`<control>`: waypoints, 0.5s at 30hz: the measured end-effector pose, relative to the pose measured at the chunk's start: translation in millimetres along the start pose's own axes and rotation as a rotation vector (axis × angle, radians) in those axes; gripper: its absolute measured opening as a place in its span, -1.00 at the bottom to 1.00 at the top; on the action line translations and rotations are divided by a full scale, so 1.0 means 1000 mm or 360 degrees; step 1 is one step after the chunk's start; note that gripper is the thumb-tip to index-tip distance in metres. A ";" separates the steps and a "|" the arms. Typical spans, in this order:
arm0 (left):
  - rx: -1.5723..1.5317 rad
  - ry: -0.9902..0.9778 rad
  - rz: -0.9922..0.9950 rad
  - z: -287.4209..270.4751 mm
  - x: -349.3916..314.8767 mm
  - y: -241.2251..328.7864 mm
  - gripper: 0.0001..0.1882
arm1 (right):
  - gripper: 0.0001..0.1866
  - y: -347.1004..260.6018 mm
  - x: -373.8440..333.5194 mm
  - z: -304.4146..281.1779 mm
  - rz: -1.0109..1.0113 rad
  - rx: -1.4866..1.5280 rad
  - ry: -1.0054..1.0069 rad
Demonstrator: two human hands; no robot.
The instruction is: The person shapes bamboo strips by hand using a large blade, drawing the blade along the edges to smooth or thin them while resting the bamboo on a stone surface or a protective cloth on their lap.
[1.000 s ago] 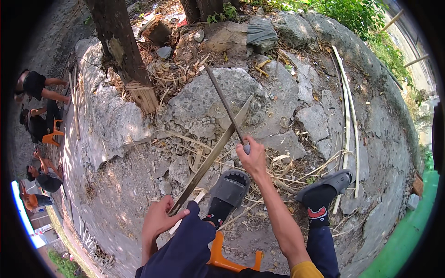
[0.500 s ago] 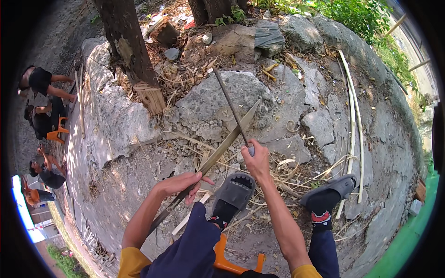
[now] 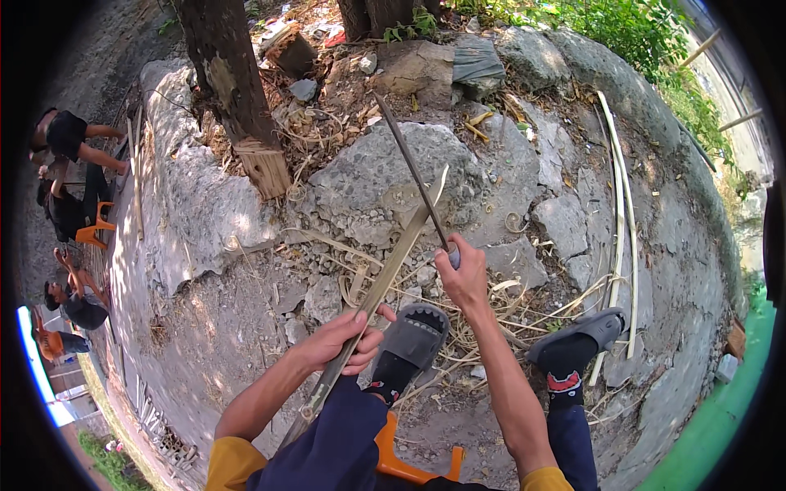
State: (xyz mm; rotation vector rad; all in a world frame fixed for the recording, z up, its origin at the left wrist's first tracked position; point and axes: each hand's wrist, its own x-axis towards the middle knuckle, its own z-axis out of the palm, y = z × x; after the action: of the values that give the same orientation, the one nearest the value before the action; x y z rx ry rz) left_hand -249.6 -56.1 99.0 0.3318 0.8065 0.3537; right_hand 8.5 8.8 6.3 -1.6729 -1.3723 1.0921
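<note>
My left hand [image 3: 344,340] is wrapped round a long split bamboo strip [image 3: 383,278], which slants from my thigh up and away to the right. The strip's upper part meets the dark, narrow blade of a long knife [image 3: 403,149]. At that crossing a thin pale sliver [image 3: 443,182] stands out past the blade. My right hand [image 3: 465,282] grips the knife by its grey handle, with the blade pointing up and to the left. Both hands are above the ground in front of my knees, near my sandalled foot [image 3: 412,340].
Broken concrete slabs [image 3: 385,176] lie ahead, with pale bamboo shavings [image 3: 508,307] scattered around my feet. Long pale strips [image 3: 621,221] rest at the right. A tree trunk [image 3: 225,78] rises at the far left. Several people [image 3: 86,311] are at the left edge. An orange stool [image 3: 393,458] is under me.
The bamboo strip has turned in my left hand, whose fingers now close round it. A thin sliver now shows at the blade. My right hand has shifted slightly right with the knife.
</note>
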 end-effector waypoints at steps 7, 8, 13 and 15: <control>0.0089 0.0134 0.0021 -0.004 0.061 0.020 -0.23 | -0.62 -0.006 0.001 0.009 0.0050 0.0010 -0.0039; 0.0089 0.0137 0.0027 -0.005 0.072 0.012 -0.23 | -0.62 -0.002 0.001 0.013 0.0024 0.0022 -0.0014; 0.1031 0.0564 0.0422 -0.021 0.089 -0.013 -0.58 | -0.62 0.001 0.000 0.010 0.0061 0.0041 -0.0034; 0.0592 0.0464 0.0139 -0.013 0.076 -0.007 -0.63 | -0.59 0.000 0.002 -0.001 0.0041 0.0016 -0.0047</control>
State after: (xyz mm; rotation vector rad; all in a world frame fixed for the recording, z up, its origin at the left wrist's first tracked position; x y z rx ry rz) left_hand -209.7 -28.3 39.2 0.6751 1.1493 0.3371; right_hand 9.1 11.3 6.5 -1.6777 -1.3653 1.1406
